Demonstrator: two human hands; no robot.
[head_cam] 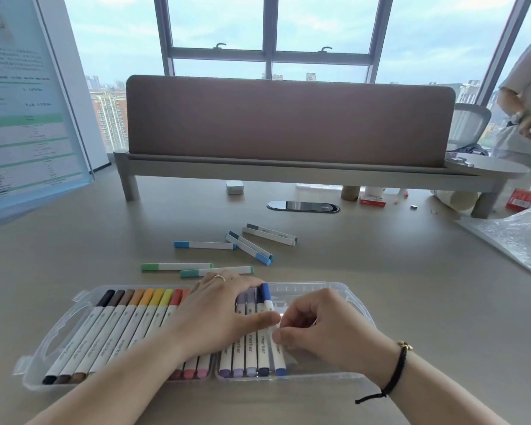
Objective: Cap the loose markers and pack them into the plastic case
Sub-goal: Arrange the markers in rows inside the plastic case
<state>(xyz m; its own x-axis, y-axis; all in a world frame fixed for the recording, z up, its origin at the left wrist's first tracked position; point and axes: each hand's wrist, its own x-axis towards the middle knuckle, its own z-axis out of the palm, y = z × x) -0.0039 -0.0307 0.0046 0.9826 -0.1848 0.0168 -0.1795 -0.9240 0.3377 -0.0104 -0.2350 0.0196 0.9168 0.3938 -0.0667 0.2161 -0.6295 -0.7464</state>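
A clear plastic case lies near the table's front edge, holding a row of capped markers from black and brown on the left to purple and blue. My left hand lies flat across the markers in the middle of the case. My right hand pinches the body of the dark blue marker, the rightmost one in the row. Beyond the case lie several loose capped markers: two green, a light blue one, a blue pair and a grey pair.
A raised shelf with a brown divider panel crosses the back of the table. A crinkled plastic bag lies at the right. Small boxes and a cable port sit under the shelf. Another person stands at far right.
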